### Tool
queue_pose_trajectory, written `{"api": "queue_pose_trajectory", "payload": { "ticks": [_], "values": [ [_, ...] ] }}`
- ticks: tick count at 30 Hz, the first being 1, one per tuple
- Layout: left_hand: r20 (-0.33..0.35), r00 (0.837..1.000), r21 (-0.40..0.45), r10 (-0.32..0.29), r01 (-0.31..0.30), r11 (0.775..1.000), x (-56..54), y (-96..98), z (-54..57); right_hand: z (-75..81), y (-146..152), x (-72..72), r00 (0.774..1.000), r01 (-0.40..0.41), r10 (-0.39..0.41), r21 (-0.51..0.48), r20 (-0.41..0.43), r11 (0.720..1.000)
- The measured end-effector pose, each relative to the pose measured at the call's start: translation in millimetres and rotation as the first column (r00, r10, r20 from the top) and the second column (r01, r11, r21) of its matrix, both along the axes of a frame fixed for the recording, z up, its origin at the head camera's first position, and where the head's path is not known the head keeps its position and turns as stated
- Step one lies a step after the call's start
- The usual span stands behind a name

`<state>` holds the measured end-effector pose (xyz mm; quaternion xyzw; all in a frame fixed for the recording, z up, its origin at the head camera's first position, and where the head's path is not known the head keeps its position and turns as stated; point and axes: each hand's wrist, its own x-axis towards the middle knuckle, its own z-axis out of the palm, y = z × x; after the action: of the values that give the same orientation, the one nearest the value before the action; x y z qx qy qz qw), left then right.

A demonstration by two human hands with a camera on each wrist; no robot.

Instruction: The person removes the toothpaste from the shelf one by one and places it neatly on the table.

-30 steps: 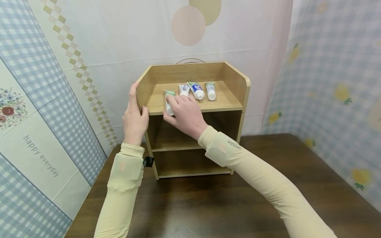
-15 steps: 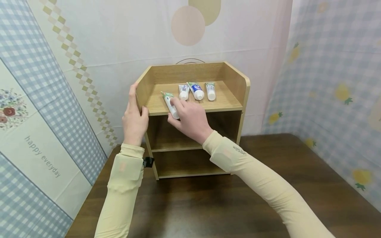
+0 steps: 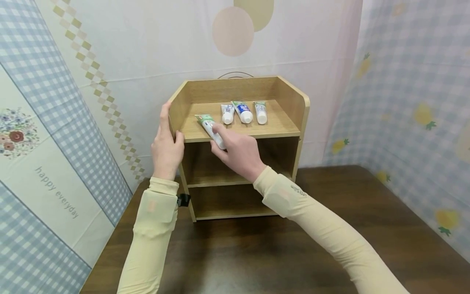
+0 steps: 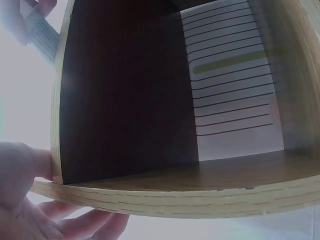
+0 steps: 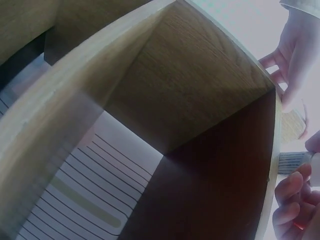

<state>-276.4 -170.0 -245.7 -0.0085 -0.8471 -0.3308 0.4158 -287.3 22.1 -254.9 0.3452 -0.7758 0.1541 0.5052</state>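
My right hand (image 3: 243, 154) pinches a white toothpaste tube (image 3: 207, 123) with a green end between thumb and fingers. The tube slants across the front edge of the top board of a small wooden shelf (image 3: 271, 131), its cap end out over the edge. Low in the right wrist view, its printed side (image 5: 291, 162) shows beyond the board. My left hand (image 3: 167, 151) holds the shelf's left side panel, fingers along the outside and thumb (image 4: 40, 162) at the front edge. Behind the right hand lie a small white tube (image 3: 227, 115), a blue-and-white tube (image 3: 243, 112) and a white tube (image 3: 261, 113).
Below the top board, the shelf has a middle board (image 3: 220, 183) and a bottom board (image 3: 238, 215). It stands on a dark brown table (image 3: 330, 228) against a patterned cloth backdrop (image 3: 147, 45). Checked cloth (image 3: 411, 102) hangs on the right.
The right hand has drawn the tube to the right and toward the front, turning it from nearly straight to slanted. The left hand stays on the side panel.
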Motion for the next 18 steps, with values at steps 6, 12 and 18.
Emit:
{"api": "queue_pose_trajectory", "payload": {
  "ticks": [6,12,18],
  "values": [
    [-0.009,1.0,0.007,-0.004,0.004,1.0,-0.4,0.3,-0.8,-7.0,4.6,2.7,0.999,-0.03,0.031,-0.049,0.023,0.998],
    [-0.02,1.0,0.009,-0.007,0.007,1.0,-0.5,0.6,-1.2,-13.1,9.9,3.0,0.997,-0.072,0.075,-0.098,0.026,0.993],
    [-0.026,1.0,0.011,-0.003,0.003,1.0,-0.7,0.8,-1.6,-17.6,14.4,2.6,0.992,-0.129,0.13,-0.106,0.005,0.986]
  ]
}}
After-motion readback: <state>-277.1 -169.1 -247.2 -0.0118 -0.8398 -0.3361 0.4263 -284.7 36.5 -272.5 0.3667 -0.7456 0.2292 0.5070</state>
